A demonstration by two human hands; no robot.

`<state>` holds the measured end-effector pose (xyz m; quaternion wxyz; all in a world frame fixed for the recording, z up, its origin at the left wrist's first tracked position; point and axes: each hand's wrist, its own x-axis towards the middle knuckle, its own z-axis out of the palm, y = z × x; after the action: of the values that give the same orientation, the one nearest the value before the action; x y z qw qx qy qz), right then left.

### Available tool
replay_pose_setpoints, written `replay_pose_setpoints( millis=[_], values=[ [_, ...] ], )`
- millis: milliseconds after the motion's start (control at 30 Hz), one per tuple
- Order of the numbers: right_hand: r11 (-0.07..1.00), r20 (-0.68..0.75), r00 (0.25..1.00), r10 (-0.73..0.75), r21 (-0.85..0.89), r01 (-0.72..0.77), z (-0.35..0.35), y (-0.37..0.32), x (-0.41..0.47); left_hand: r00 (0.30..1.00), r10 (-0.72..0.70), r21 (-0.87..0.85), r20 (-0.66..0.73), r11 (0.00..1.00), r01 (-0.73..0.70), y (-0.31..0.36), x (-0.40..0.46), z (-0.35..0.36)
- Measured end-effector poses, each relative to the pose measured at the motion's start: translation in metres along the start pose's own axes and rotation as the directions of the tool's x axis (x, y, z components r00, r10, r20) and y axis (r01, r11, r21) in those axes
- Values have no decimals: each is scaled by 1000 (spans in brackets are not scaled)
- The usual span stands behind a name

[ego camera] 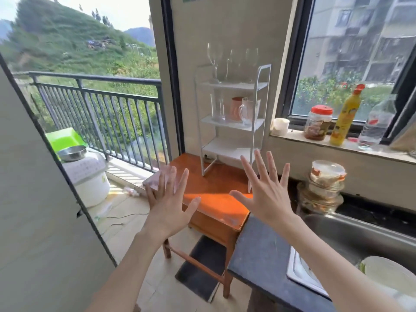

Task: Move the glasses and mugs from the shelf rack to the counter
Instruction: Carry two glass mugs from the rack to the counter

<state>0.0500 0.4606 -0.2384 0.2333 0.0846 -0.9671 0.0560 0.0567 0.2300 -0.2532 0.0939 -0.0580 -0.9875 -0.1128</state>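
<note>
A white three-tier shelf rack [258,104] stands on an orange wooden table [216,183] against the wall. Its top tier holds clear wine glasses [215,59]. On the middle tier stand a clear glass [218,109], a pink mug [236,108] and a clear handled mug [246,111]. The bottom tier looks bare. My left hand [170,199] and my right hand [264,190] are both raised in front of the table with fingers spread, holding nothing. The dark grey counter [258,251] lies at the lower right.
A steel sink [360,235] with a white bowl [387,273] sits in the counter. Stacked jars [324,188] stand beside it. The windowsill carries a white cup [280,126], a red-lidded jar [318,122], a yellow bottle [345,118] and a clear bottle [378,122]. Left lies a balcony with a rice cooker [90,179].
</note>
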Motion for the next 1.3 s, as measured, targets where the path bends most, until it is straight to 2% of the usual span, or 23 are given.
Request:
replay_pose_setpoints(
  millis=[100,233,367,533,667,767,867,1033,1167,1300],
  values=[
    [999,1,999,45,-21,-45,28,-4,49,998,50,-35,40,998,-49,-23,61,11],
    [992,-13,993,121,-18,-122,55,-11,108,991,132,-77,25,988,-130,-46,143,11],
    [983,16,983,181,10,-181,75,-11,156,978,206,-105,33,974,-201,-52,207,16],
    [973,-24,973,230,17,-229,93,9,215,955,292,-199,52,940,-277,-53,277,40],
    [956,-64,964,257,161,-244,105,30,262,924,381,-349,-2,866,-358,-42,333,47],
    [869,-45,942,334,402,-289,115,40,291,934,355,-594,-25,747,-300,-24,370,44],
    [791,-12,921,390,517,-328,127,50,311,939,341,-775,36,602,-189,2,406,43],
    [578,38,841,539,710,-402,143,65,334,961,261,-896,94,442,-32,26,452,52],
    [359,126,789,602,839,-408,151,69,350,974,221,-939,49,343,-30,40,471,51],
    [247,163,754,636,883,-400,153,72,366,985,170,-963,36,269,-11,47,484,56]
  ],
)
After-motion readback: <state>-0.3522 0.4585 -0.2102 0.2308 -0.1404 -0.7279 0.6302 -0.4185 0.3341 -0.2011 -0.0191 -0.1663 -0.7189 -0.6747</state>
